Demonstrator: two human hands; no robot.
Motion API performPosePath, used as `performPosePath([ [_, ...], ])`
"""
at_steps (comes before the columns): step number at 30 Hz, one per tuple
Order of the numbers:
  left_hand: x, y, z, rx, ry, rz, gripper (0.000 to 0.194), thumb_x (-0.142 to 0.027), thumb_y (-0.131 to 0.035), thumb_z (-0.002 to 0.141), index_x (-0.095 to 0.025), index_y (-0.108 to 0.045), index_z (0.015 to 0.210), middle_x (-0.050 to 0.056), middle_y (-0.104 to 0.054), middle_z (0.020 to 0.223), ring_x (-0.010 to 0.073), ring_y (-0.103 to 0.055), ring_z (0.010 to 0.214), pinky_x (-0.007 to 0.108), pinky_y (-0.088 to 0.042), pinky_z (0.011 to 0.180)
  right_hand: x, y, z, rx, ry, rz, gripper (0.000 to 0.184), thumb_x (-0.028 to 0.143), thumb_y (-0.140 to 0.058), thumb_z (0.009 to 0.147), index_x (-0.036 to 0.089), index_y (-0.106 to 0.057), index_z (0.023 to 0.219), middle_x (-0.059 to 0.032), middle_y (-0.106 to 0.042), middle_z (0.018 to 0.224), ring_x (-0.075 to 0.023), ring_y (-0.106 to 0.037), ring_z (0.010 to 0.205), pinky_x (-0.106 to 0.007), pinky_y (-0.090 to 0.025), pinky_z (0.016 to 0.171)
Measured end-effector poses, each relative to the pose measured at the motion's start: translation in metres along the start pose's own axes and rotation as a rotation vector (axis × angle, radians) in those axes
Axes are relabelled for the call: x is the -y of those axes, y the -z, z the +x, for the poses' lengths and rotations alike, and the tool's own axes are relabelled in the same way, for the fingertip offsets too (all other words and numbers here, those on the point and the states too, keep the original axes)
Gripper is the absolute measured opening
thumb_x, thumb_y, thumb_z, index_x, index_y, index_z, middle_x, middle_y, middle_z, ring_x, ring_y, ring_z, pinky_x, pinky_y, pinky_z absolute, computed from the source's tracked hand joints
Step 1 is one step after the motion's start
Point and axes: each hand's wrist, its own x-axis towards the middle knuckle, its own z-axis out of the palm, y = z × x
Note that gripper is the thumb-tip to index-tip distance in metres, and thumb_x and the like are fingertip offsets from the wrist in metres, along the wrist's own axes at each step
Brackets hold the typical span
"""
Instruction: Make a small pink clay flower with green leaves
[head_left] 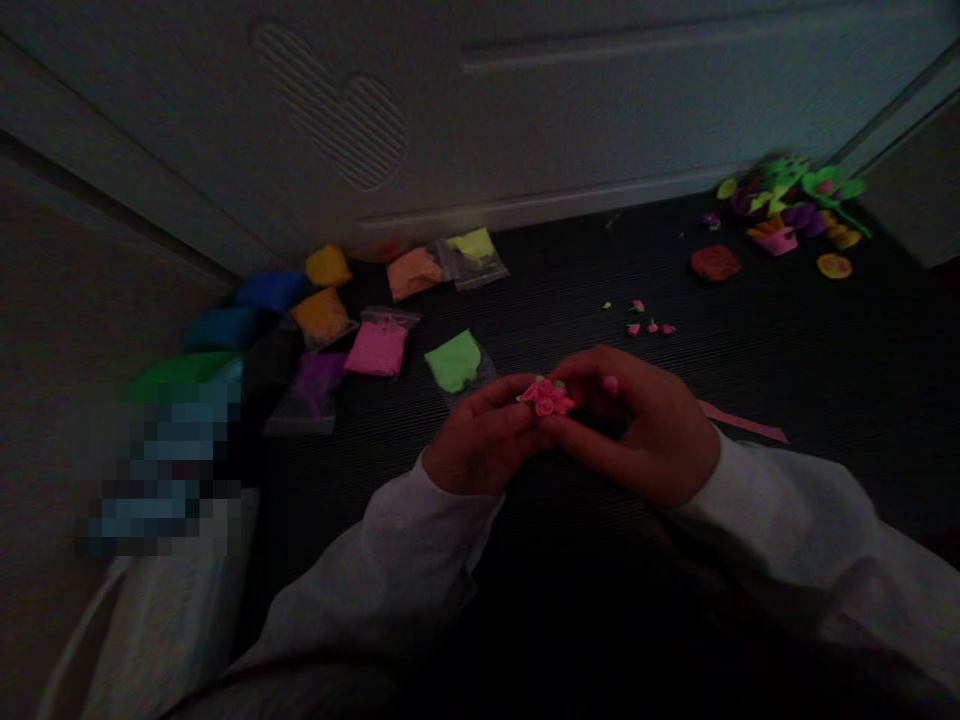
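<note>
Between my hands is a small cluster of pink clay flowers (551, 398) with bits of green at its edges. My left hand (484, 437) grips the cluster from the left, fingers closed around it. From the other side, the thumb and fingertips of my right hand (649, 425) press on the cluster. A small pink clay ball (611, 385) shows against the right hand's fingers; I cannot tell how it is held. Beyond the hands lie several tiny pink clay buds (652, 327) with green bases.
Bags of pink clay (379, 345), light green clay (454, 362), orange clay (415, 272) and other colours lie to the left. A reddish-brown lump (715, 263) and colourful clay figures (802, 200) sit at the back right. A pink strip (742, 421) lies beside my right wrist.
</note>
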Motion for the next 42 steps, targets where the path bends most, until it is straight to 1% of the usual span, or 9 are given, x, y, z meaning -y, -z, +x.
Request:
performPosePath([
  [6,0.001,0.002,0.003,-0.016,-0.042,0.045,0.022,-0.013,-0.058,0.063,-0.016,-0.057,0.085,0.000,-0.062,0.081,0.0104,-0.058,0.077,0.020,-0.045,0.070,0.000,0.000,0.000,-0.011,-0.002,-0.030,0.024,0.027,-0.054,0.069,0.015,-0.051,0.090,-0.0006,-0.055,0.076,-0.0082,-0.049,0.065,-0.018,-0.038,0.054],
  [12,0.000,0.000,0.003,-0.030,-0.051,0.031,0.020,-0.012,-0.057,0.064,-0.016,-0.056,0.084,0.000,-0.063,0.080,0.0101,-0.059,0.074,0.020,-0.047,0.066,-0.001,-0.001,0.000,-0.004,-0.011,-0.047,0.023,0.026,-0.054,0.069,0.016,-0.051,0.089,-0.0005,-0.055,0.077,-0.0088,-0.050,0.067,-0.019,-0.038,0.057],
  [16,0.001,0.000,0.004,-0.032,-0.066,0.025,0.020,-0.010,-0.058,0.062,-0.016,-0.057,0.082,0.000,-0.063,0.078,0.0103,-0.059,0.074,0.019,-0.047,0.066,-0.002,-0.003,-0.001,-0.011,-0.012,-0.043,0.023,0.026,-0.054,0.069,0.017,-0.050,0.090,-0.0007,-0.055,0.078,-0.0093,-0.050,0.067,-0.020,-0.039,0.057],
  [23,0.002,0.003,0.007,-0.070,-0.079,0.024,0.018,-0.010,-0.058,0.063,-0.015,-0.057,0.080,0.000,-0.063,0.076,0.0102,-0.059,0.072,0.019,-0.047,0.064,0.000,0.000,-0.001,0.034,-0.031,-0.002,0.031,0.028,-0.055,0.069,0.017,-0.048,0.096,-0.0015,-0.054,0.080,-0.0095,-0.049,0.067,-0.020,-0.038,0.056],
  [28,0.002,0.006,0.008,-0.054,-0.055,-0.011,0.017,-0.015,-0.061,0.061,-0.015,-0.057,0.078,0.000,-0.063,0.072,0.0096,-0.059,0.066,0.019,-0.047,0.059,0.001,0.005,-0.001,0.057,-0.102,0.109,0.028,0.026,-0.050,0.073,0.018,-0.047,0.099,0.0001,-0.051,0.074,-0.0075,-0.045,0.059,-0.020,-0.036,0.050],
  [32,0.001,0.005,0.008,-0.042,-0.035,-0.024,0.019,-0.016,-0.062,0.060,-0.015,-0.058,0.079,0.000,-0.063,0.070,0.0097,-0.059,0.063,0.019,-0.047,0.057,0.000,0.008,-0.002,-0.004,-0.150,0.150,0.021,0.025,-0.045,0.076,0.019,-0.050,0.096,0.0003,-0.051,0.072,-0.0085,-0.046,0.059,-0.021,-0.036,0.050],
  [36,0.000,0.003,0.006,-0.009,-0.006,-0.011,0.017,-0.014,-0.059,0.062,-0.013,-0.058,0.079,0.002,-0.064,0.069,0.0096,-0.059,0.064,0.019,-0.047,0.058,-0.002,0.009,0.000,-0.036,-0.129,0.116,0.015,0.024,-0.047,0.076,0.020,-0.054,0.088,-0.0007,-0.054,0.074,-0.0102,-0.049,0.064,-0.024,-0.037,0.056],
  [39,0.000,0.004,0.006,0.032,0.007,0.005,0.018,-0.013,-0.058,0.063,-0.012,-0.059,0.081,0.001,-0.064,0.068,0.0092,-0.059,0.064,0.018,-0.048,0.059,-0.002,0.010,0.002,-0.029,-0.106,0.091,0.013,0.023,-0.048,0.075,0.020,-0.056,0.085,-0.0009,-0.054,0.074,-0.0104,-0.049,0.064,-0.025,-0.037,0.057],
  [42,0.001,0.005,0.007,0.047,0.007,0.027,0.018,-0.013,-0.058,0.064,-0.013,-0.059,0.081,0.002,-0.064,0.071,0.0089,-0.059,0.063,0.017,-0.047,0.058,-0.002,0.010,0.002,-0.019,-0.093,0.080,0.013,0.022,-0.049,0.074,0.019,-0.056,0.084,-0.0012,-0.055,0.074,-0.0106,-0.049,0.063,-0.026,-0.037,0.057],
])
